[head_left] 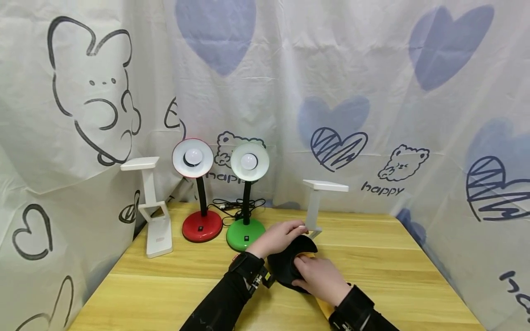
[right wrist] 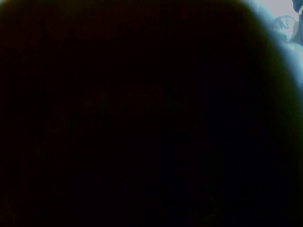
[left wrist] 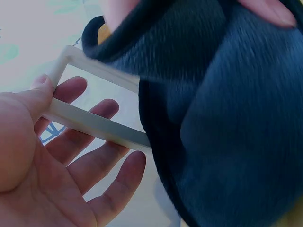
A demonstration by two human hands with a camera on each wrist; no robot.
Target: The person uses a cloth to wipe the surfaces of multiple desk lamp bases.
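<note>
My left hand [head_left: 279, 238] holds a white desk lamp [head_left: 325, 185] by its open rectangular bracket [left wrist: 102, 125]. In the left wrist view, the thumb and index finger pinch one end of that bracket, while the other fingers lie behind it. A black cloth [head_left: 285, 265] with a yellow part hangs in front of the lamp and hides its lower portion. Bunched cloth is gripped by my right hand [head_left: 323, 278], close against the lamp. Dark material blocks nearly the whole right wrist view.
A red-based lamp [head_left: 202, 227] and a green-based lamp [head_left: 236, 235] stand left of my hands, black cables [head_left: 236, 208] behind them. Another white lamp [head_left: 159, 236] stands at the wooden table's [head_left: 174, 294] left edge. Printed curtains [head_left: 285, 101] surround the table.
</note>
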